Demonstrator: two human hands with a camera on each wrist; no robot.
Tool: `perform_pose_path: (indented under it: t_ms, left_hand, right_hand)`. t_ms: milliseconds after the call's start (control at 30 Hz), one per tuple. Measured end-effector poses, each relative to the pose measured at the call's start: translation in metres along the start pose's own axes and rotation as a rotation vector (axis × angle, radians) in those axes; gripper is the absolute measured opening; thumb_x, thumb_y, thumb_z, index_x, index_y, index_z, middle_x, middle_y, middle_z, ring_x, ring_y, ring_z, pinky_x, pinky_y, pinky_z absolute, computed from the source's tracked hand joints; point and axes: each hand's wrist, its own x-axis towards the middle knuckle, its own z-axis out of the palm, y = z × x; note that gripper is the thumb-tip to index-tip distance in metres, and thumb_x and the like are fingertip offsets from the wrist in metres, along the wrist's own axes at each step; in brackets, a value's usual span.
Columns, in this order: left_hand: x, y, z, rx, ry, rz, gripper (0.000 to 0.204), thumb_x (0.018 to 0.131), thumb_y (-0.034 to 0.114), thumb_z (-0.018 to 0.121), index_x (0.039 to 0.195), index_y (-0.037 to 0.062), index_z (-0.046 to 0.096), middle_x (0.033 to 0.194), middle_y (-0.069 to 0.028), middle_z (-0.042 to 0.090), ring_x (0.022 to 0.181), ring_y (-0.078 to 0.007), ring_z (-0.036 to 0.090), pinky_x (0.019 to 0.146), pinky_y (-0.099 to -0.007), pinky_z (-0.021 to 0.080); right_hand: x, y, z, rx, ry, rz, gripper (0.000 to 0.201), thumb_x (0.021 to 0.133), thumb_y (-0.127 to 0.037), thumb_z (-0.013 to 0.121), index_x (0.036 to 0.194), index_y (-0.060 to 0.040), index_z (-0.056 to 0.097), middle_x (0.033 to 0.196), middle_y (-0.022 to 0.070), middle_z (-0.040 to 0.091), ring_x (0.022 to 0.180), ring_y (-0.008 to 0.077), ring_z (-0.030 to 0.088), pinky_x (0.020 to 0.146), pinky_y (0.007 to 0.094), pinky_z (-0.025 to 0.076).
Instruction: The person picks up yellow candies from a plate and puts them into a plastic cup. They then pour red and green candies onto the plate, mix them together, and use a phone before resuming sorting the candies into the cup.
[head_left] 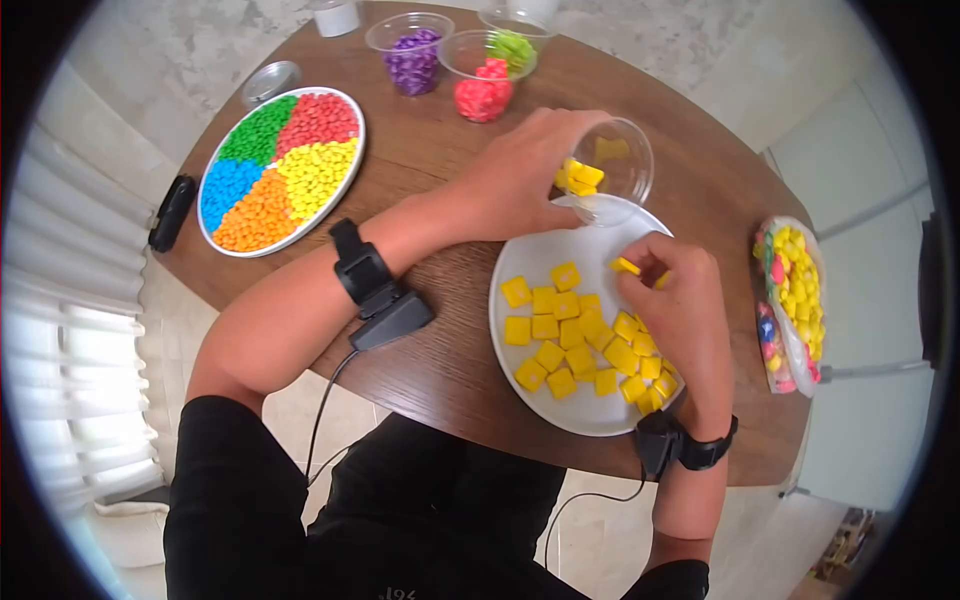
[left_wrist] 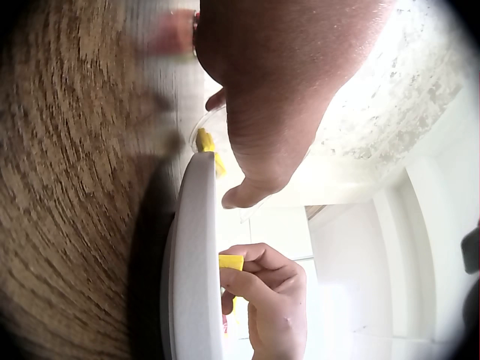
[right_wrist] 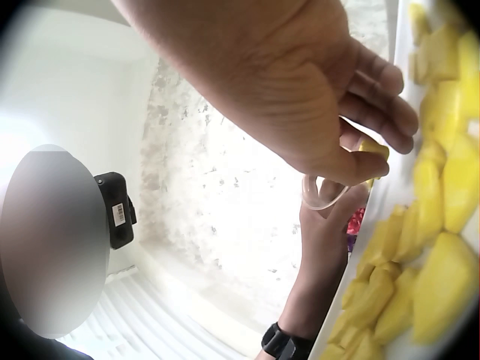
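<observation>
A clear plastic cup [head_left: 632, 165] with a few yellow square pieces [head_left: 584, 178] in it is tilted over the far edge of a white plate [head_left: 520, 385]; my left hand [head_left: 530, 170] grips it. More yellow squares [head_left: 570, 330] lie spread on the plate. Above the plate's right part, my right hand [head_left: 685, 300] pinches a yellow piece [head_left: 625, 266] between thumb and fingers. The left wrist view shows that pinched piece [left_wrist: 232, 262] beside the plate's rim [left_wrist: 196, 247]. In the right wrist view the piece [right_wrist: 373, 151] is partly hidden by the fingers.
To the left stands a round plate of candies [head_left: 285, 170] in five colours. Cups of purple [head_left: 412, 62], pink [head_left: 484, 92] and green pieces [head_left: 512, 50] stand at the back. A bag of mixed candies [head_left: 795, 300] lies at the right edge, a black object [head_left: 172, 213] at the left.
</observation>
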Motion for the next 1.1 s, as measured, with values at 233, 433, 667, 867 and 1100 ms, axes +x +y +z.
perform_pose_path:
  t_ms: [233, 433, 667, 867, 1100]
  left_hand:
    - [0.0012, 0.0032, -0.0024, -0.017, -0.037, -0.026, 0.096, 0.071, 0.017, 0.089, 0.154, 0.0060, 0.041, 0.150, -0.0183, 0.051, 0.141, -0.0362, 0.048, 0.118, -0.0443, 0.039]
    - [0.0011, 0.0033, -0.0026, -0.019, -0.040, -0.025, 0.097, 0.071, 0.018, 0.089, 0.154, 0.0056, 0.041, 0.150, -0.0185, 0.051, 0.141, -0.0362, 0.048, 0.118, -0.0446, 0.040]
    - [0.0008, 0.0022, -0.0020, -0.012, -0.031, -0.017, 0.096, 0.071, 0.017, 0.089, 0.153, 0.0053, 0.042, 0.150, -0.0190, 0.051, 0.140, -0.0364, 0.048, 0.119, -0.0441, 0.039]
    - [0.0014, -0.0023, 0.0009, -0.004, -0.009, 0.011, 0.094, 0.070, 0.010, 0.089, 0.153, 0.0049, 0.044, 0.151, -0.0153, 0.052, 0.142, -0.0319, 0.049, 0.119, -0.0418, 0.039]
    - [0.0025, 0.0043, -0.0008, -0.055, -0.007, -0.038, 0.091, 0.072, 0.008, 0.087, 0.153, 0.0047, 0.044, 0.145, -0.0168, 0.055, 0.137, -0.0328, 0.053, 0.117, -0.0418, 0.041]
  right_hand:
    - [-0.0002, 0.0003, 0.0010, 0.023, 0.049, -0.014, 0.016, 0.075, -0.001, 0.073, 0.089, 0.0070, 0.073, 0.073, 0.0147, 0.066, 0.063, 0.0209, 0.063, 0.062, 0.0334, 0.050]
    - [-0.0002, -0.0006, 0.0003, -0.051, -0.022, 0.002, 0.016, 0.076, -0.002, 0.074, 0.090, 0.0048, 0.074, 0.077, 0.0149, 0.066, 0.067, 0.0260, 0.065, 0.064, 0.0368, 0.050]
    - [0.0004, 0.0041, 0.0031, -0.054, -0.021, -0.014, 0.016, 0.077, -0.005, 0.075, 0.091, 0.0038, 0.074, 0.077, 0.0172, 0.067, 0.069, 0.0306, 0.067, 0.065, 0.0389, 0.052]
    - [-0.0006, -0.0034, -0.0042, 0.018, -0.005, 0.065, 0.016, 0.078, -0.008, 0.073, 0.089, 0.0029, 0.074, 0.078, 0.0224, 0.070, 0.073, 0.0372, 0.072, 0.068, 0.0419, 0.056]
    - [-0.0011, 0.0029, -0.0029, -0.019, 0.007, -0.016, 0.013, 0.079, -0.008, 0.072, 0.088, 0.0015, 0.075, 0.085, 0.0191, 0.074, 0.083, 0.0367, 0.072, 0.081, 0.0439, 0.057]
